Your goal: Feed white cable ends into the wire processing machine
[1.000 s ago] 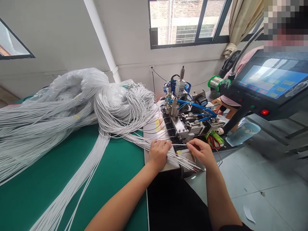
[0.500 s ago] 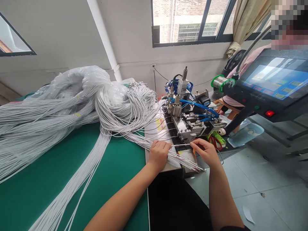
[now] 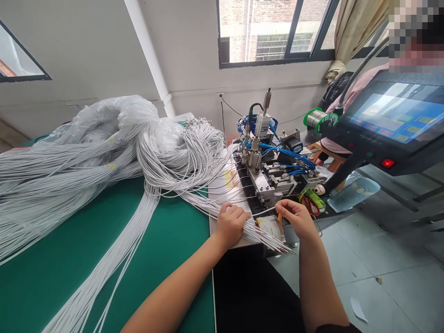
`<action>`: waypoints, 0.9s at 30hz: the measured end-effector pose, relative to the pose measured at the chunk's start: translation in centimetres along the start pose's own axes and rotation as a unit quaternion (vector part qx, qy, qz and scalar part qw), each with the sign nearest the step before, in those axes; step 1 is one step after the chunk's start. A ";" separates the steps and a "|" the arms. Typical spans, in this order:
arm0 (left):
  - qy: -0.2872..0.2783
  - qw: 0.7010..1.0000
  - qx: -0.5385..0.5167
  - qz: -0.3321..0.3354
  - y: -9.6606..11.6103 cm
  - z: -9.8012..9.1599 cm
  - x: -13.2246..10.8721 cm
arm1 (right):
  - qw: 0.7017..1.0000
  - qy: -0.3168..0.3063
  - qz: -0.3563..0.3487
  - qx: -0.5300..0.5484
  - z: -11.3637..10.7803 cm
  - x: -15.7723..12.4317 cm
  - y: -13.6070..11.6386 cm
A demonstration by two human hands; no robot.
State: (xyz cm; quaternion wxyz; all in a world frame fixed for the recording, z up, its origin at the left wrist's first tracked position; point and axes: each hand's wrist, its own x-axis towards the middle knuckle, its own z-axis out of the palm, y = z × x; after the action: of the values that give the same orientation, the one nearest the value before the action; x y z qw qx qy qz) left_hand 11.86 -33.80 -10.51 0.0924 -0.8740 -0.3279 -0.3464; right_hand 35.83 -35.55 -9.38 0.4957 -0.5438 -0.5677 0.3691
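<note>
My left hand (image 3: 231, 224) is closed over a bundle of white cables (image 3: 267, 236) at the right edge of the table, their ends fanning out toward the floor side. Between thumb and fingertips, my right hand (image 3: 293, 216) pinches the end of a single white cable (image 3: 263, 212), which runs across from beside my left hand. Just behind the pinched end stands a benchtop machine (image 3: 263, 180) with metal cylinders and blue air hoses. Under the cable ends lies a small pale block or pad (image 3: 272, 225), partly covered.
A large heap of white cables (image 3: 183, 162), partly in clear plastic, covers the back of the green table (image 3: 173, 240). To the right are a control screen (image 3: 398, 115), a solder wire spool (image 3: 319, 119), a clear plastic tub (image 3: 357, 192) and a seated person (image 3: 367, 88).
The right hand's pinched cable end has risen slightly, so the cable now slants upward. The bundle's ends under my left hand have shifted a little downward.
</note>
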 end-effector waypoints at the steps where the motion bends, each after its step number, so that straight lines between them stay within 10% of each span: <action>1: 0.000 1.000 -0.001 -0.001 0.0 0.0 0.0 | 1.000 0.011 0.000 0.021 0.3 0.1 0.2; 27: -0.050 0.997 0.046 -0.031 0.2 0.5 0.1 | 0.981 -0.019 -0.040 -0.186 0.7 1.3 1.9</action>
State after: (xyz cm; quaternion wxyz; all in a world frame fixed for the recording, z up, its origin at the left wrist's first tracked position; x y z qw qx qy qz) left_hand 12.28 -33.71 -10.77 0.1047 -0.8745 -0.3748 -0.2895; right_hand 35.72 -33.90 -11.20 0.3892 -0.5962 -0.6574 0.2467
